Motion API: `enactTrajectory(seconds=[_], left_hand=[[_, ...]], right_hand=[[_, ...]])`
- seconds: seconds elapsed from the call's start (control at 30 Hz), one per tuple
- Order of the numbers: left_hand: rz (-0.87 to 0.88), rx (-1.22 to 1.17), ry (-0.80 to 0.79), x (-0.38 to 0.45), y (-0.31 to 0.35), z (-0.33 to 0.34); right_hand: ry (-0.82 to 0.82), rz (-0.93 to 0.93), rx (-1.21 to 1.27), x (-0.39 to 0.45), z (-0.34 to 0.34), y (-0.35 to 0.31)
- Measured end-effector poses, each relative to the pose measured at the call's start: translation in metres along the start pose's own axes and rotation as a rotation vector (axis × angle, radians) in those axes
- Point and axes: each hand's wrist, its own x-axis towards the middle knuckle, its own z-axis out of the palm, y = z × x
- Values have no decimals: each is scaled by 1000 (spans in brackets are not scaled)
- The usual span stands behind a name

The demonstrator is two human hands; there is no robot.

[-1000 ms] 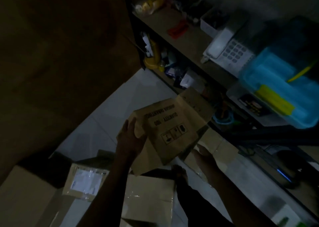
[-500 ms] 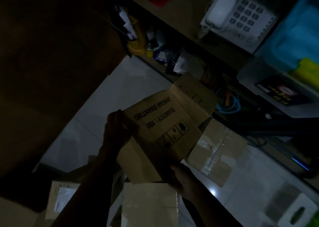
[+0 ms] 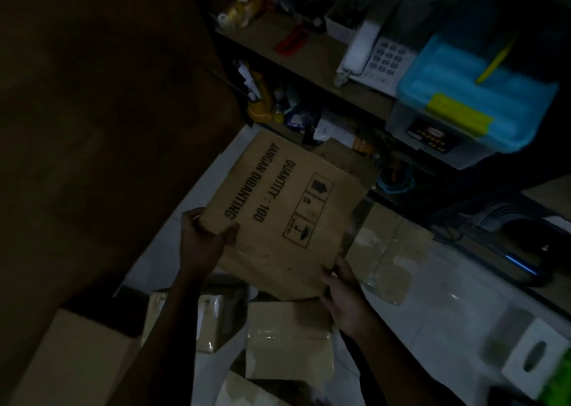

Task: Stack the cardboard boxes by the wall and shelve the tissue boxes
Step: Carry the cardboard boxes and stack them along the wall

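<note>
Dim room, seen from above. Printed box (image 3: pixel 278 217) held in mid-air over pale floor (image 3: pixel 448 306), tilted, its broad face up with "QUANTITY : 100" and handling symbols showing. Left hand (image 3: pixel 205 242) gripping near-left corner, thumb curled over the printed face, fingers underneath. Right hand (image 3: pixel 343 294) clasping near-right corner, fingers wrapped round the edge. Open flap (image 3: pixel 349 161) sticking out at the far end toward shelf (image 3: pixel 309 56).

Below the held box, more cardboard on the floor: taped box (image 3: pixel 289 340) directly under the right wrist, small box (image 3: pixel 216 322) beside it to the left, large box (image 3: pixel 71 365) at bottom left, flattened taped carton (image 3: pixel 392 251) to the right. On the shelf, white phone (image 3: pixel 374 56) just beside blue-lidded bin (image 3: pixel 469 96). Lower shelf crowded with small items, too dark to name. White box with a slot (image 3: pixel 534 362) at bottom right.
</note>
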Motion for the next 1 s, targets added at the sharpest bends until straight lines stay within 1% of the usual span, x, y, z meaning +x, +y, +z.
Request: enactTrajectory(seconds=[0.07, 0.13, 0.23, 0.37, 0.47, 0.57, 0.73, 0.87, 1.0], left_hand=[[14, -54, 26, -39, 3, -23], [75, -111, 26, -81, 9, -48], [162, -153, -3, -137, 10, -77], [251, -235, -12, -227, 10, -113], [238, -357, -41, -293, 12, -131], [221, -414, -84, -337, 9, -138], [222, -428, -63, -419, 14, -120], [220, -459, -168, -482, 19, -85], [235, -452, -240, -560, 19, -32]], right_hand=[[18, -83, -13, -33, 1, -13], [10, -167, -11, -71, -2, -27], [-53, -295, -52, -129, -10, -44], [-78, -427, -113, -216, -21, -47], [-101, -492, -116, -285, -38, -46], [-121, -551, -139, -341, -60, -44], [-92, -649, -90, -424, -120, -35], [-11, -727, -102, -479, -181, -23], [116, -787, -145, -538, -267, 11]])
